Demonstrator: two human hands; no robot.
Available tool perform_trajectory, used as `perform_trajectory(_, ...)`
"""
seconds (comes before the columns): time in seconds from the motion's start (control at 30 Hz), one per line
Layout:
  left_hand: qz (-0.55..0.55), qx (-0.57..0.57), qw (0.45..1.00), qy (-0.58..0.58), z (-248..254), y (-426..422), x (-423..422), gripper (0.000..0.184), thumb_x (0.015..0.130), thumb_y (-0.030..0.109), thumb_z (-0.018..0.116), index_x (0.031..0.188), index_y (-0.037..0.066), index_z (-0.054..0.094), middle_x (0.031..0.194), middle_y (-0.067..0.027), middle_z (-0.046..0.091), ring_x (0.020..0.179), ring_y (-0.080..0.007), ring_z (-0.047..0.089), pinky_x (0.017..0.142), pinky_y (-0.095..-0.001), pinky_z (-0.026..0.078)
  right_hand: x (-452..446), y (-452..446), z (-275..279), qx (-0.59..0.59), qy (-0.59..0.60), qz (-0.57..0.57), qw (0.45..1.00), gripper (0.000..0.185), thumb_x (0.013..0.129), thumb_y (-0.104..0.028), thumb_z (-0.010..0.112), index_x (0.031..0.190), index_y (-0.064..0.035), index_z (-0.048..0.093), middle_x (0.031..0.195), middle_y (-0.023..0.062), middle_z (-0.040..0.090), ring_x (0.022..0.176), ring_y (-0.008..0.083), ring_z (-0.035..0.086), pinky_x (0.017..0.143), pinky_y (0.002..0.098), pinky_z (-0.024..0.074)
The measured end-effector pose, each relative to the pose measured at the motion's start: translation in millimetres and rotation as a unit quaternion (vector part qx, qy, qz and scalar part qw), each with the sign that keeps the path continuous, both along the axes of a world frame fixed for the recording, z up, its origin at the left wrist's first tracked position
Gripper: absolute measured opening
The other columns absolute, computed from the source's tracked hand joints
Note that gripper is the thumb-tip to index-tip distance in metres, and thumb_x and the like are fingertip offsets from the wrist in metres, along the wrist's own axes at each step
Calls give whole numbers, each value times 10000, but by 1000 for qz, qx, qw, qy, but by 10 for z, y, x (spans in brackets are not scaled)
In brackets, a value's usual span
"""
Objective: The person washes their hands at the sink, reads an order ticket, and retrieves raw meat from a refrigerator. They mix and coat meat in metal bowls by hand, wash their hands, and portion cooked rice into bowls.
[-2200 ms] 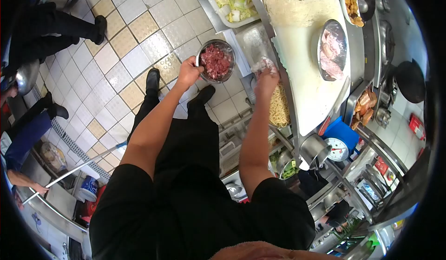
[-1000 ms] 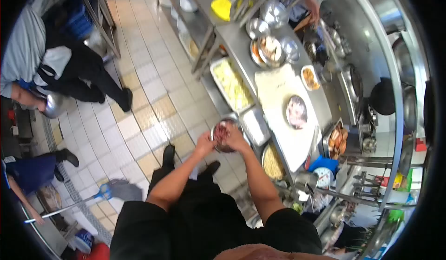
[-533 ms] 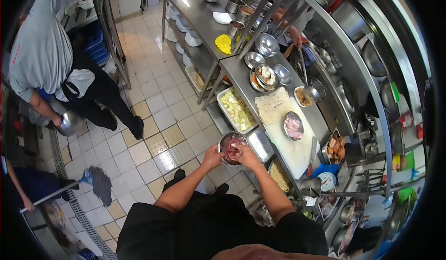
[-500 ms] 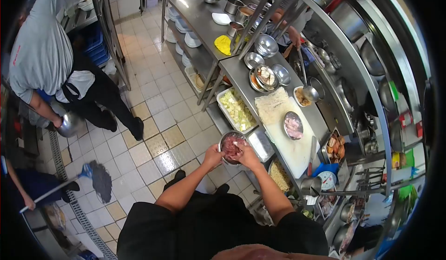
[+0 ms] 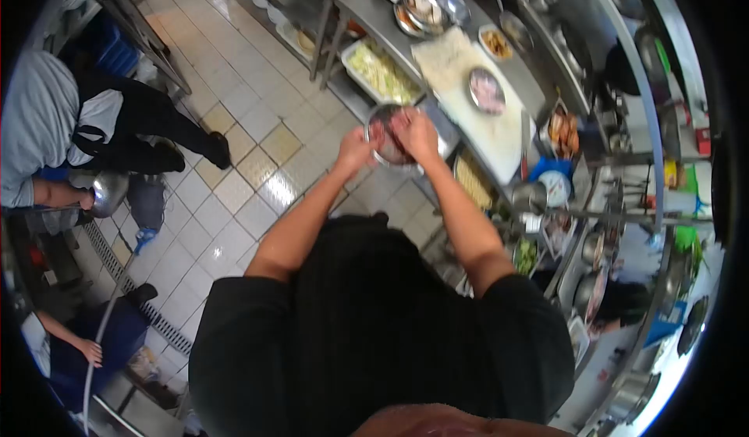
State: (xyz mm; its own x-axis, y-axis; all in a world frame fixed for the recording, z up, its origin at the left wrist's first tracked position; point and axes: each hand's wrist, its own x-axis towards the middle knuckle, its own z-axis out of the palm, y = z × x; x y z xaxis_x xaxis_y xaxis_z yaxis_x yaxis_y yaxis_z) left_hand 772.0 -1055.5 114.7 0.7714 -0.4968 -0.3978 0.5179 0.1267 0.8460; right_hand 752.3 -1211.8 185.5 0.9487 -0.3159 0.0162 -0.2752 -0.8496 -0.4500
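A round metal bowl (image 5: 384, 113) with red meat (image 5: 392, 150) inside is held out in front of my body, above the floor beside the counter. My left hand (image 5: 356, 150) grips its left rim. Over the right side of the bowl is my right hand (image 5: 415, 134), its fingers reaching in at the meat; they are partly blurred, and whether they pinch any meat is hidden. Just beyond the bowl a white tray of chopped cabbage (image 5: 381, 72) sits on the lower shelf.
On the steel counter lie a white cutting board (image 5: 499, 136), a bowl of pale meat (image 5: 487, 91) and stacked metal bowls. Noodles (image 5: 473, 179) are below its edge. At left, one person (image 5: 39, 117) holds a metal bowl (image 5: 109, 193); another person's hand (image 5: 90, 351) holds a mop pole.
The view has shifted, and both arms reach farther out with the bowl. Earlier my right hand was at a container of white stuff, then moved into the bowl. The mop has moved.
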Motion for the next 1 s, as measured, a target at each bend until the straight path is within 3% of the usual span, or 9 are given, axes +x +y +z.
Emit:
perform_trajectory(0.1,5,-7,1000,20,181,-67,58,162,800,54,598,961,69,608,807,-20,642,612,-101,602,498,-261,527,117,-158,25,46,95,143,984,425,707,-214,771,1088,-62,655,1043,199,655,951,322,635,838,360,482)
perform_trajectory(0.27,-1,-12,1000,8,201,-54,169,187,780,-9,555,952,55,589,803,-32,642,621,-124,624,526,-270,543,184,-394,133,239,115,51,963,489,663,-192,802,1122,-107,656,1140,140,635,983,291,617,890,344,465)
perform_trajectory(0.37,-14,-26,1000,-5,183,-127,203,184,773,-19,555,937,59,588,785,-31,639,602,-124,619,506,-278,542,145,-272,-213,65,-22,131,989,434,661,-277,761,1066,-143,678,1073,125,653,997,304,607,902,367,463)
perform_trajectory(0.5,-7,-19,1000,-1,114,-144,223,140,767,-21,558,871,70,577,738,-21,624,552,-112,596,471,-286,538,7,-35,-146,-23,91,227,969,126,664,-168,682,768,-103,658,998,135,649,939,327,603,836,403,480)
perform_trajectory(0.6,-38,6,999,25,126,-179,217,133,772,-18,548,869,69,572,746,-26,624,574,-125,609,486,-287,545,15,-343,-224,-155,-17,266,951,83,667,-125,680,731,-80,651,949,155,644,858,333,613,779,409,492)
perform_trajectory(0.73,-3,-19,999,29,213,-283,189,142,776,-19,539,892,58,568,782,-43,629,579,-137,614,498,-286,549,77,-404,206,22,-81,78,993,98,721,-67,670,816,-43,676,971,159,646,844,330,634,755,389,510)
perform_trajectory(0.83,5,-35,999,16,255,-341,243,145,780,-20,535,905,46,565,808,-58,630,591,-144,619,502,-284,551,15,-394,362,156,-20,109,981,168,784,-123,647,927,-45,689,1028,152,648,933,333,627,830,385,491)
perform_trajectory(0.87,8,-30,999,8,256,-347,252,145,782,-20,535,910,42,564,814,-63,630,598,-147,622,501,-283,550,-36,-423,429,25,7,200,980,258,831,-140,587,1064,-67,674,1104,151,638,1030,327,602,909,389,449)
perform_trajectory(1.0,18,-11,1000,0,206,-306,256,127,785,-23,544,896,38,551,784,-59,610,595,-143,613,495,-281,549,56,-532,551,212,61,121,968,436,777,-10,477,1184,-82,620,1158,210,606,1100,358,567,974,368,418)
